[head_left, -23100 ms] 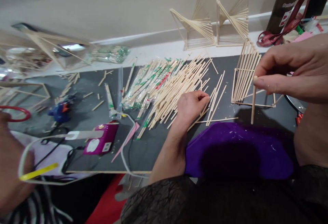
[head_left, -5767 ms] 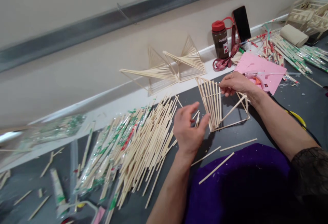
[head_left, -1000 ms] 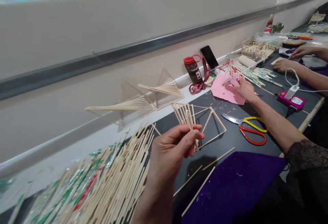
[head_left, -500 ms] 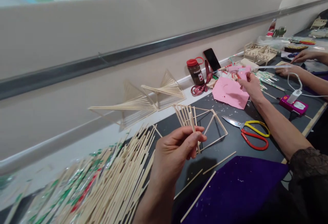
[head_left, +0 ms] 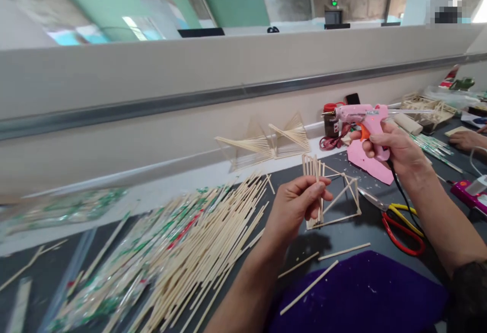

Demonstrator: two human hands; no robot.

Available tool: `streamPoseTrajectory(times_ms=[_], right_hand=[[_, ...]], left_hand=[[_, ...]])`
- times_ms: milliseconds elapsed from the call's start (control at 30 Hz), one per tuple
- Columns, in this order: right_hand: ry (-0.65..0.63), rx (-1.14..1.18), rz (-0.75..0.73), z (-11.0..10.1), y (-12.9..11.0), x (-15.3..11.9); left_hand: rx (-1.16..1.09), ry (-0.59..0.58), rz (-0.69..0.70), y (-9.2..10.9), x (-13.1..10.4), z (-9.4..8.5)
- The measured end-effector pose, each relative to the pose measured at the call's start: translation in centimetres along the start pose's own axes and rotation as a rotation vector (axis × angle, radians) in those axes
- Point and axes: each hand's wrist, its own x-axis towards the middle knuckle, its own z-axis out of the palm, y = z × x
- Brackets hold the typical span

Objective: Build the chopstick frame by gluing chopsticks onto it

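A thin wooden stick (head_left: 317,170) is pinched upright between the fingertips of my left hand (head_left: 300,201). Right behind it stands a small frame of glued sticks (head_left: 352,191) on the dark table; whether the hand touches it I cannot tell. My right hand (head_left: 399,147) is wrapped round the handle of a pink glue gun (head_left: 361,114), one finger by its orange trigger, nozzle pointing left. The gun is raised above a pink sheet (head_left: 367,160). Red-and-yellow scissors (head_left: 399,216) lie below my right forearm. Loose sticks (head_left: 216,241) are heaped left of my left arm.
Two fan-shaped stick models (head_left: 274,145) lean by the wall. A dark bottle (head_left: 332,126) with a red lid stands behind the gun. A purple cloth (head_left: 365,292) with a stick on it lies in front. At the right are a magenta box (head_left: 470,196) and another person's hand (head_left: 466,140).
The glue gun has been lifted off the pink sheet in my right hand, and its nozzle now shows. The view has turned left and up. My left hand still pinches the stick.
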Motion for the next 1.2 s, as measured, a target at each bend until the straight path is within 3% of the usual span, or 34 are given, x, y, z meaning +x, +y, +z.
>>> streamPoseTrajectory(times_ms=[300, 1200], right_hand=[[-0.078, -0.099, 0.005, 2.4, 0.5, -1.4], [-0.142, -0.503, -0.044, 1.4, 0.8, -1.4]], left_hand=[[-0.001, 0.097, 0.063, -0.2, 0.4, -0.4], [-0.006, 0.108, 0.051, -0.8, 1.4, -0.8]])
